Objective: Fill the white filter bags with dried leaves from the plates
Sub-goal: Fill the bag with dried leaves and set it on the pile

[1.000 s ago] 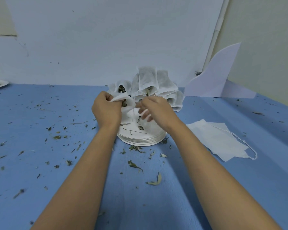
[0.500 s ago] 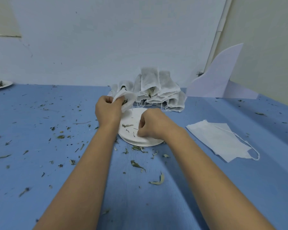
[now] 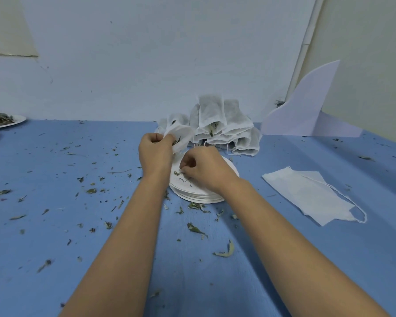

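Observation:
My left hand (image 3: 154,154) grips a white filter bag (image 3: 180,136) by its mouth, just above the far left rim of a stack of white plates (image 3: 199,194). A few dried leaves (image 3: 178,173) lie on the top plate. My right hand (image 3: 204,168) is down on that plate, its fingertips pinching at those leaves. A pile of filled filter bags (image 3: 220,124) leans against the wall right behind the plates.
Flat empty filter bags (image 3: 306,193) with drawstrings lie to the right. A plate heaped with dried leaves (image 3: 0,120) sits at the far left edge. Leaf crumbs (image 3: 197,229) litter the blue table. A white foam board (image 3: 306,106) stands at the back right.
My right hand has left the bag's mouth and dropped onto the top plate, where it pinches at leaves. My left hand keeps holding the bag in about the same place.

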`<state>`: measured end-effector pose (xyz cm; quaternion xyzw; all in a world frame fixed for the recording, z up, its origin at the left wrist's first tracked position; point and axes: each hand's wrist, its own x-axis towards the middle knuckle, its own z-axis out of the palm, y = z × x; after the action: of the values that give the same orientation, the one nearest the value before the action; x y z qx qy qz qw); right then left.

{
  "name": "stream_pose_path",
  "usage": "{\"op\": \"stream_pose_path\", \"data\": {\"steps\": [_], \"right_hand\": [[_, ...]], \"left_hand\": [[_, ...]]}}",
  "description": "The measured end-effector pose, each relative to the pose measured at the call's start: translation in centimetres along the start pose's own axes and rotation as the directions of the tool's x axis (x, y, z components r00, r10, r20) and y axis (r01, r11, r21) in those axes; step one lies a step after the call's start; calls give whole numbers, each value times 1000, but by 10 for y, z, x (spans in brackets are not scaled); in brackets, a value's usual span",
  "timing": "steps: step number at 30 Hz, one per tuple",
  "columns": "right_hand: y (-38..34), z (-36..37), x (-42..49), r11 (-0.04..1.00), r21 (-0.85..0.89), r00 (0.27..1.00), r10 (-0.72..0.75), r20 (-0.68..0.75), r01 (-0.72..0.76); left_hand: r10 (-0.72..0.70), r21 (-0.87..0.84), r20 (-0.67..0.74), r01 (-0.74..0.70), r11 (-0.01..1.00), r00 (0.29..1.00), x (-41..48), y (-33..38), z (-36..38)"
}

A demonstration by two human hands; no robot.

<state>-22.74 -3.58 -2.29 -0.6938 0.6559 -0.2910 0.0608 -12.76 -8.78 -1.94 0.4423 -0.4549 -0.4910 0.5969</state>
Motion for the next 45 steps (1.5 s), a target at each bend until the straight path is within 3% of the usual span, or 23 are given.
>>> {"op": "stream_pose_path", "data": {"steps": [4, 8, 16, 18, 20, 22, 24, 28, 32, 35, 40, 43, 45], "right_hand": [[2, -2, 4, 998, -54, 999, -35, -12, 35], [0, -4, -1, 997, -70, 997, -8, 77, 13], [-11, 5, 3, 931, -350, 993, -82, 90, 109], [-11, 3, 4, 960, -275, 998, -41, 38, 50], [-11, -4, 3, 995, -45, 984, 82, -157, -90], [-11, -14, 1, 971, 191, 894, 211, -396, -144], [-13, -22, 1, 969, 202, 851, 222, -475, -140], [-14, -28, 8, 987, 37, 910, 160, -383, -158], [-12, -30, 9, 921, 340, 851, 326, -412, -188], [-9, -24, 9, 884, 396, 796, 419, -436, -248], [3, -26, 8, 907, 155, 786, 417, -456, -391], [3, -28, 8, 935, 172, 828, 354, -436, -309], [0, -27, 6, 927, 293, 851, 341, -400, -233]], "left_hand": [[-7, -4, -13, 7, 1000, 1000, 1, 0, 0], [-9, -1, -11, 9, 1000, 1000, 1, 0, 1], [2, -66, 79, 3, 998, 997, -4, 5, 2], [14, -73, 102, -7, 997, 995, -5, 5, 2], [32, -58, 111, -26, 998, 993, -6, 5, 2], [60, -32, 114, -57, 998, 992, -8, 4, 2], [93, 7, 146, -95, 995, 985, -10, 4, 3], [141, -5, 292, -146, 989, 946, -18, 4, 8], [139, -11, 382, -146, 989, 914, -23, 7, 9], [165, 36, 416, -198, 980, 894, -25, 9, 9], [202, 74, 434, -258, 963, 878, -26, 12, 7], [230, 87, 414, -290, 953, 881, -25, 12, 7], [247, 143, 359, -314, 938, 900, -24, 9, 8]]}}
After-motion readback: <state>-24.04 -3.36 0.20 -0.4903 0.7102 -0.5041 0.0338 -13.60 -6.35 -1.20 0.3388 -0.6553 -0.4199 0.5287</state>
